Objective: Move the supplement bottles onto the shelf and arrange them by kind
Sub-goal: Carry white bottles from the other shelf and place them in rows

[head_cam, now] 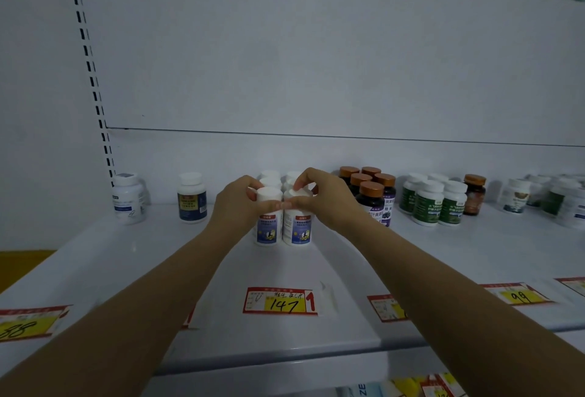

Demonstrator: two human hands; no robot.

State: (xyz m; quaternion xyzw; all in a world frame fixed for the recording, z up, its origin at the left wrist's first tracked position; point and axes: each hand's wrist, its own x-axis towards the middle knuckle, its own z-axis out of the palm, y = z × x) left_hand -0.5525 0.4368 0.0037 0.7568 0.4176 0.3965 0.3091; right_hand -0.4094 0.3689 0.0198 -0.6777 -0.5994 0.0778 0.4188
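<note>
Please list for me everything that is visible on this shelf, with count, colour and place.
white plastic bottles with blue labels: about six, white, shelf centre, two columns
white bottle with pale label: one, white, far left
white bottle with navy-yellow label: one, white, left of centre
dark bottles with copper caps: five, dark, right of centre; a sixth further right
white bottles with green labels: about four, white, right
blurred white bottles: several, far right
red-yellow price tags: at least five, front edge
white metal shelf: one, under everything
left hand: grips front-left blue-labelled bottle
right hand: grips front-right one
</note>
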